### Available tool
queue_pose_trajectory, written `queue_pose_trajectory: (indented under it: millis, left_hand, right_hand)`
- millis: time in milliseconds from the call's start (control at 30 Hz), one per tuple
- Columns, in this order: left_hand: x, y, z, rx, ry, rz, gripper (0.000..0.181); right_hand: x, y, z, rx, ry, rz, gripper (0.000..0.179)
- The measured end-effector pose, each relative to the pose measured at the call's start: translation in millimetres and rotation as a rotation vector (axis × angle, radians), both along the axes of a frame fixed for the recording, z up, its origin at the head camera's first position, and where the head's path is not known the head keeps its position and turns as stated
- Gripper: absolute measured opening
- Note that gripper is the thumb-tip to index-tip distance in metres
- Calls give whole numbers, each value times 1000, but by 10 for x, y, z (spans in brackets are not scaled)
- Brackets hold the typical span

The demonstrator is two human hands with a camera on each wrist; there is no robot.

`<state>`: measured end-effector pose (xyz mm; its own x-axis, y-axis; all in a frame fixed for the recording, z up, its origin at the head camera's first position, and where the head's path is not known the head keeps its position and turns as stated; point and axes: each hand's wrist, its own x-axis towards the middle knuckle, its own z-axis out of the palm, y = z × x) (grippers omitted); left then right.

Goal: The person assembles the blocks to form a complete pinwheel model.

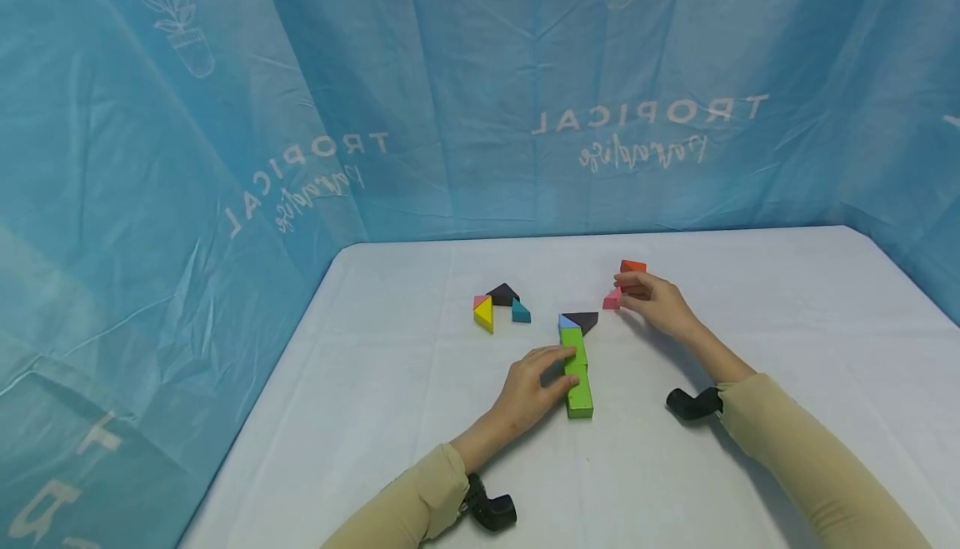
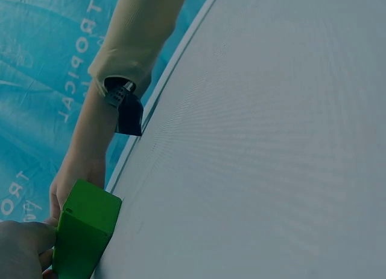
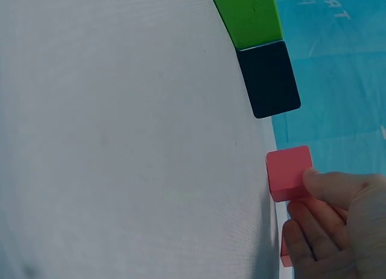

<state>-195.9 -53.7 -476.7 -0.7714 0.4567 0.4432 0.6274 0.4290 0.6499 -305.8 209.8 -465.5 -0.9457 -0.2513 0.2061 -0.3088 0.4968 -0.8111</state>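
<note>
Two green blocks point(image 1: 579, 391) lie end to end in a line on the white table. My left hand point(image 1: 528, 391) is at their left side, its fingertips and thumb touching them with a gap between. The nearer end of a green block point(image 2: 90, 215) fills the lower left of the left wrist view. Beyond the line are a light blue block point(image 1: 567, 321) and a black triangular block point(image 1: 585, 321). My right hand point(image 1: 660, 306) pinches a pink triangular block point(image 1: 612, 299), its thumb on one face in the right wrist view. An orange block point(image 1: 633, 266) lies just behind those fingers.
Left of the line sits a loose group: a black block point(image 1: 503, 294), a yellow triangle point(image 1: 483, 314), a teal triangle point(image 1: 521, 311) and a pink piece point(image 1: 480, 301). Blue printed cloth point(image 1: 465, 116) hangs around the table's far and left sides.
</note>
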Motion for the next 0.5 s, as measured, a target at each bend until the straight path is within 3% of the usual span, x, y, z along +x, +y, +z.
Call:
queue_pose_trajectory:
  millis: [267,500]
  left_hand:
    - [-21,-1,-8,-1,-9,4,40]
    - [-9,-2,-19,-3,-18,5,40]
  right_hand:
    - [-23,-27,57,-57,-14,-48,40]
    - [-65,-139,96,-83,4,-26,42]
